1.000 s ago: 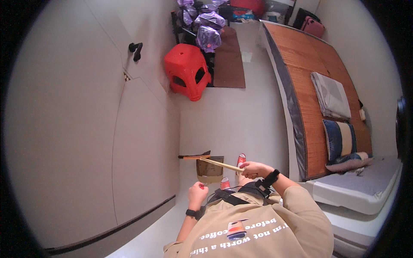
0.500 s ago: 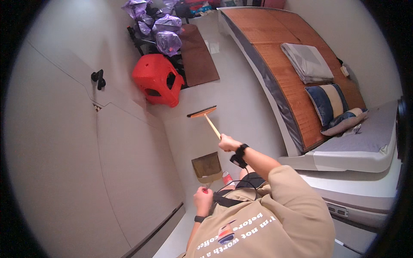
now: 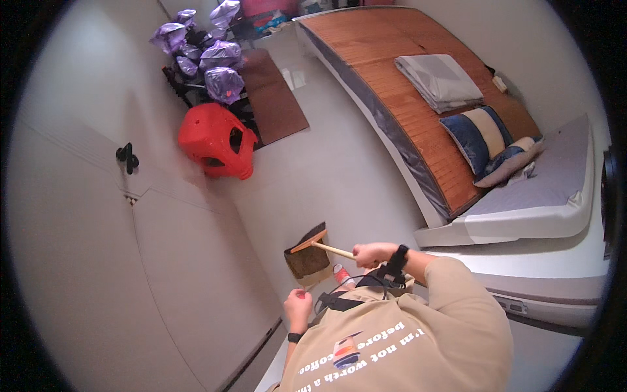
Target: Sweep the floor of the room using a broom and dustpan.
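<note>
My right hand point(image 3: 373, 255) is closed around the pale handle of a broom point(image 3: 334, 250). The broom's orange head and dark bristles lie over the far part of a dustpan point(image 3: 308, 264); whether they touch it I cannot tell. My left hand point(image 3: 298, 304) grips the dustpan's handle, which is mostly hidden in the fist. The dustpan looks brownish inside, and it is low by the floor in front of me, just beyond a red and white shoe point(image 3: 342, 274). I wear a dark band on each wrist.
A red plastic stool point(image 3: 215, 140) stands ahead on the left, near purple plastic bags point(image 3: 223, 85) and a brown mat point(image 3: 271, 98). Along the right runs a bed point(image 3: 385, 72) with a folded grey blanket point(image 3: 441, 81) and cushions point(image 3: 480, 140). A door with a black handle point(image 3: 128, 158) is at left.
My right hand has drawn the broom back toward me, from the floor beyond the dustpan to over it. The left hand keeps its hold. The view has shifted a little.
</note>
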A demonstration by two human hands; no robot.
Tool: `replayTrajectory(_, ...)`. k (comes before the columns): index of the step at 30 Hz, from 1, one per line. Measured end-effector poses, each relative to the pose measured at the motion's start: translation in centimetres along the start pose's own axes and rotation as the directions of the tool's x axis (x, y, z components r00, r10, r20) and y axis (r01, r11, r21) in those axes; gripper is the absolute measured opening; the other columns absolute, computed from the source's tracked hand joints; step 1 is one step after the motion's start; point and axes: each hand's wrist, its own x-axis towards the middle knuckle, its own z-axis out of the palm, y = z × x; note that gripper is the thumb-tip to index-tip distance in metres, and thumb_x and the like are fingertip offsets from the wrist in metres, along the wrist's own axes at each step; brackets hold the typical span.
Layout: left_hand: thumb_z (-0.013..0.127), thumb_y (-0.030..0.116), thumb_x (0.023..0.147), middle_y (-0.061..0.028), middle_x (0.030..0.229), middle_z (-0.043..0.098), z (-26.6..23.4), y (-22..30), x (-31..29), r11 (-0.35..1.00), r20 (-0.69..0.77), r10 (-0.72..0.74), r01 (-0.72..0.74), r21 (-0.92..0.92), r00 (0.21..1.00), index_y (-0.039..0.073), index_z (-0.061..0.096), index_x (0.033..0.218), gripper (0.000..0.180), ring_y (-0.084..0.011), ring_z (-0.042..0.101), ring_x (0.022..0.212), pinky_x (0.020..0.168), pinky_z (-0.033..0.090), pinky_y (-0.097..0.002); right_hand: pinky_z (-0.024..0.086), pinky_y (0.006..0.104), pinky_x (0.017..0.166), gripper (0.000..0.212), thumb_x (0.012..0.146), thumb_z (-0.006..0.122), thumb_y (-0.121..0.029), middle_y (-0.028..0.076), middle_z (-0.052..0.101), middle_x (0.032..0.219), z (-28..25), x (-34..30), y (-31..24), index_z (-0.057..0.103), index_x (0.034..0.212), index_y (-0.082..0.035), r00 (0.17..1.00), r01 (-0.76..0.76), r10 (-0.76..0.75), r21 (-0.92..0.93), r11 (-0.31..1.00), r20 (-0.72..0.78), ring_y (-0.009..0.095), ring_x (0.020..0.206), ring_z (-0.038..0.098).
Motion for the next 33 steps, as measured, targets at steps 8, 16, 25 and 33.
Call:
replayTrajectory(8, 0.057, 0.021, 0.067, -0.0143, 0.081, 0.064, -1.0, -3.3, 2.4, 0.999, 0.075, -0.053, 0.054, -0.001, 0.996, 0.008, 0.066, 0.083, 0.023, -0.0276, 0.062, 0.079, 0.074, 0.048, -0.0341, 0.032, 0.0234, 0.035, 0.052, 0.072, 0.055, -0.005, 0.004, 0.049, 0.063, -3.7, -6.6, 1.4, 0.038, 0.12, 0.003, 0.987, 0.034, 0.05, 0.509, 0.86, -0.151, 0.009, 0.044, 0.043)
replayTrajectory(16, 0.058, 0.02, 0.065, -0.0134, 0.079, 0.064, -1.4, -3.0, 2.8, 0.981, 0.086, -0.193, 0.191, 0.034, 0.977, 0.007, 0.066, 0.081, 0.022, -0.0267, 0.062, 0.076, 0.072, 0.048, -0.0334, 0.043, 0.0339, 0.042, 0.053, 0.074, 0.043, -0.006, 0.014, 0.054, 0.063, -5.5, -1.2, -3.9, 0.022, 0.12, 0.009, 0.883, -0.002, 0.022, 0.044, 0.999, -0.468, 0.023, 0.05, 0.054)
replayTrajectory(25, 0.059, 0.023, 0.064, -0.011, 0.081, 0.065, -0.8, -1.3, 3.7, 0.975, 0.07, -0.22, 0.216, 0.053, 0.973, 0.009, 0.066, 0.081, 0.022, -0.0271, 0.062, 0.08, 0.075, 0.048, -0.0345, 0.046, 0.0322, 0.047, 0.046, 0.076, 0.045, -0.011, 0.018, 0.056, 0.072, -5.4, 3.8, -0.5, 0.028, 0.114, 0.009, 0.946, -0.107, 0.096, -0.018, 0.994, -0.311, 0.022, 0.061, 0.058)
replayTrajectory(33, 0.06, 0.023, 0.064, -0.0092, 0.082, 0.065, -0.4, 0.3, 4.6, 0.966, 0.072, -0.243, 0.235, 0.107, 0.967, 0.009, 0.067, 0.082, 0.024, -0.0253, 0.062, 0.08, 0.074, 0.048, -0.0342, 0.04, 0.0339, 0.042, 0.039, 0.073, 0.051, -0.011, 0.013, 0.054, 0.064, -2.2, -2.4, 2.8, 0.036, 0.104, 0.007, 0.967, -0.111, 0.107, -0.005, 0.994, -0.231, 0.022, 0.053, 0.053)
